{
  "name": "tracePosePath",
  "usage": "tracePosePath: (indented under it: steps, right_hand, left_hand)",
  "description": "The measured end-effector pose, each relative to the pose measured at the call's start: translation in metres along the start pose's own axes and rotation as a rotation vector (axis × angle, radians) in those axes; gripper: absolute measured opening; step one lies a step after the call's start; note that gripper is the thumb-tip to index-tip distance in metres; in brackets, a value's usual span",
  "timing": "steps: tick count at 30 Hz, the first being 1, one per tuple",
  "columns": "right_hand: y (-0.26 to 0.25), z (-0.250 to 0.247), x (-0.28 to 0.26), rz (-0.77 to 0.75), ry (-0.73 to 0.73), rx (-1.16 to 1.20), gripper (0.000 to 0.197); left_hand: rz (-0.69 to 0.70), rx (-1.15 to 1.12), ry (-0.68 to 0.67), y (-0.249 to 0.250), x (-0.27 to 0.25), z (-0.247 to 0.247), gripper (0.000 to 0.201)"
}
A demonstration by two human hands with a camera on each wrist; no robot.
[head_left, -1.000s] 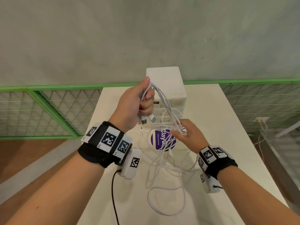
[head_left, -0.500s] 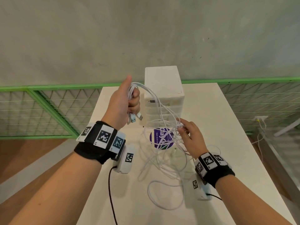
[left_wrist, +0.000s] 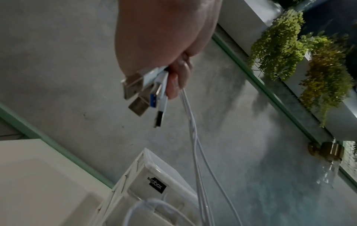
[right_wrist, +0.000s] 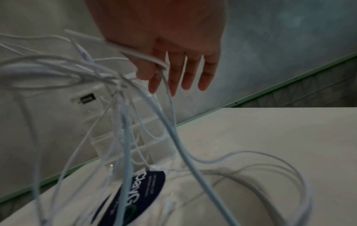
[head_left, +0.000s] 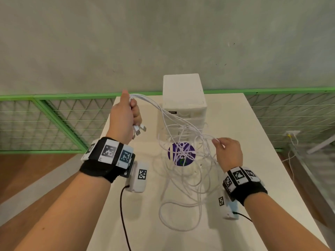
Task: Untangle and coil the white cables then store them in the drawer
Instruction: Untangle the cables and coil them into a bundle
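Item: tangle of thin white rubber-sheathed USB cables (head_left: 183, 160), partly lifted, partly lying in loose loops on the long white table (head_left: 253, 124), over a round purple sticker (head_left: 181, 154).

Left hand (head_left: 125, 116): raised, fist wrapped round the gathered cable ends; silver USB plugs (left_wrist: 142, 93) hang below the fingers. Judged purpose: holding all plug ends at one point so the strands run out from a single origin and crossings show.

Right hand (head_left: 228, 153): lower and to the right, thumb and forefinger pinching a strand (right_wrist: 152, 61), the other fingers (right_wrist: 206, 76) straight and loose. Judged purpose: drawing one cable sideways out of the knot.

Store: tall white plastic drawer unit (head_left: 183, 95) standing at the table's far end, behind the tangle; whether any drawer is open cannot be told.

Status, as judged: untangling in hand; no cable coiled or stored.
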State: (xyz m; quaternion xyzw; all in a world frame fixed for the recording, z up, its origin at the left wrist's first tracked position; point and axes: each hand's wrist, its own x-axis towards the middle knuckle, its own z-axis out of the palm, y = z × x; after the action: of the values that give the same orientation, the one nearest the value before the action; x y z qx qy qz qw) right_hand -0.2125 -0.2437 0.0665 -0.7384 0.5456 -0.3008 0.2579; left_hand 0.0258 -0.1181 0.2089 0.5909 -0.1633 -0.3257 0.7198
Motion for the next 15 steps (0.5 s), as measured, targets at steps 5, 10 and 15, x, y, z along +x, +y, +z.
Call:
tracePosePath:
  steps: [5,10,15]
  right_hand:
    - [0.032,-0.001,0.001,0.263,-0.214,-0.335,0.036]
    - [0.060,-0.008,0.001,0.398,-0.251,-0.323,0.036]
    - [0.058,-0.014,0.007,0.351,-0.397,-0.162,0.048]
  left_hand:
    - [0.037,-0.014,0.001,0.003,-0.001,0.006,0.046]
    - [0.067,0.017,-0.034,0.004,-0.004,0.010,0.047]
    - [0.132,0.109,-0.133,0.009,-0.011,0.020,0.047]
